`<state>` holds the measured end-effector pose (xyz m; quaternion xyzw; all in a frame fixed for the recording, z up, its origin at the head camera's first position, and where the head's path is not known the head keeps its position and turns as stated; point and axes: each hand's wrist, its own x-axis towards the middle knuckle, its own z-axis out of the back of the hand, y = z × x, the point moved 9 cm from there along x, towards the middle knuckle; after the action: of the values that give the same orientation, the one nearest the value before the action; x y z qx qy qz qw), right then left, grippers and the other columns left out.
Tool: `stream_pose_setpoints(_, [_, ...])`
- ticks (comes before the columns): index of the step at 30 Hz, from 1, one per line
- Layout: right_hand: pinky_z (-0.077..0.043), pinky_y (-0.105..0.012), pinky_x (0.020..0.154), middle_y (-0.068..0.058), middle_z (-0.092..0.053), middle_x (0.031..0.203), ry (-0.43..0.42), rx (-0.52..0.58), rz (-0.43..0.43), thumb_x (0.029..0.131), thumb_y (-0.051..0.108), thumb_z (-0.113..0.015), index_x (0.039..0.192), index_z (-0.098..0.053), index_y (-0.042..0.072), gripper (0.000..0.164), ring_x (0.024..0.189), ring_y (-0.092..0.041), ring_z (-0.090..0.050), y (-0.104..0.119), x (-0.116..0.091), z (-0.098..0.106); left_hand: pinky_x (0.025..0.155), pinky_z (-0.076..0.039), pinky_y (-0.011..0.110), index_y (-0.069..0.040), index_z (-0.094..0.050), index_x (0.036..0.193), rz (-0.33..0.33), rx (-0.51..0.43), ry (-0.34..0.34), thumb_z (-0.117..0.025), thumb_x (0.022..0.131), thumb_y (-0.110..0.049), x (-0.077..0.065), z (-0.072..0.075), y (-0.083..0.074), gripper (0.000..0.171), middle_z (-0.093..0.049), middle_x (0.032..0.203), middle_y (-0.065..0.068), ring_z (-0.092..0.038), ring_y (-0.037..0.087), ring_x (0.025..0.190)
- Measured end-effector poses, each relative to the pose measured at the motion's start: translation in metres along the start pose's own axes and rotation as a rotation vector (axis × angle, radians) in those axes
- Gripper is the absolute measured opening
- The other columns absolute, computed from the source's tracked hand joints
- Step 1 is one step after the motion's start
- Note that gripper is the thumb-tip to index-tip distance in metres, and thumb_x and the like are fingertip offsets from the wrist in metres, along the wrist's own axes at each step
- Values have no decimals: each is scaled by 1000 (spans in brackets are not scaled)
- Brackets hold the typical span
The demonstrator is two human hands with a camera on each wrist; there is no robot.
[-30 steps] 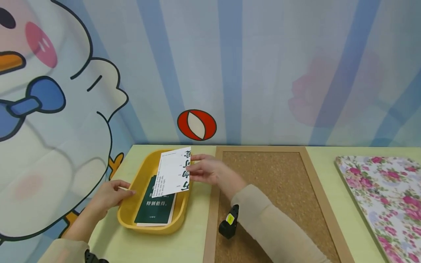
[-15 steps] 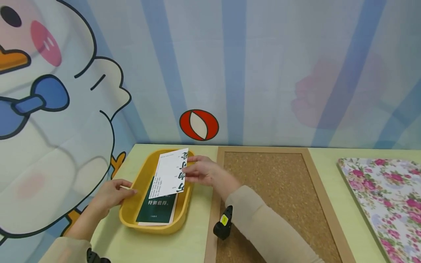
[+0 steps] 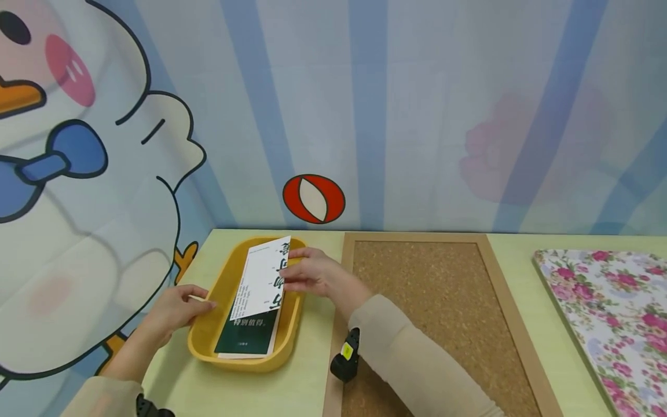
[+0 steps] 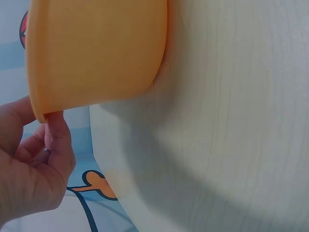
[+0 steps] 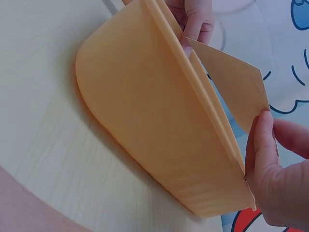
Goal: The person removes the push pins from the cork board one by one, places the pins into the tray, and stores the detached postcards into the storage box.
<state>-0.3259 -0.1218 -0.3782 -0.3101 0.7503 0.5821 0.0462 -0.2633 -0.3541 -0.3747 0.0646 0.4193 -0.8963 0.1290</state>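
A yellow plastic basin [image 3: 203, 341] stands on the pale table near its left end. My left hand [image 3: 176, 311] pinches the basin's left rim between thumb and fingers, also plain in the left wrist view. With my right hand [image 3: 320, 274] I hold a white card [image 3: 257, 278] by its right edge, thumb on top. Dark green characters run along that edge. The card is tilted over the basin, its lower part covering some of a dark green card [image 3: 245, 336] that lies inside. White edges of something show beneath the green card. In the right wrist view the white card's underside looks tan.
A cork board [image 3: 422, 289] with a wooden frame lies right of the basin, under my right forearm. Further right is a floral-patterned board [image 3: 615, 301]. A wall with cartoon prints [image 3: 312, 198] rises behind the table [image 3: 177, 382].
My right hand has moved the white card left and slightly down, further over the basin and the green card. The left hand stays on the rim.
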Motion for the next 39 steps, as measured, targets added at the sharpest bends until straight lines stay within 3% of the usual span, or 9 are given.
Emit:
stream_pose_setpoints(22, [-53, -38, 75, -15, -61, 90, -1, -57, 22, 79, -13, -63, 119, -50, 3, 45, 72, -23, -63, -11, 2, -30, 61, -47, 26, 11, -51, 112, 2, -21, 26, -70, 83, -16, 0, -1, -2, 44, -52, 72, 4, -48, 16, 63])
stream_pose_setpoints(39, [-55, -34, 62, -14, -61, 84, -55, -155, 27, 79, -12, -64, 109, -53, 7, 38, 65, -23, -63, -18, 0, -46, 61, -49, 27, 13, -51, 112, -19, -48, 42, -68, 84, -14, -4, -1, -4, 43, -56, 77, 5, -52, 15, 64])
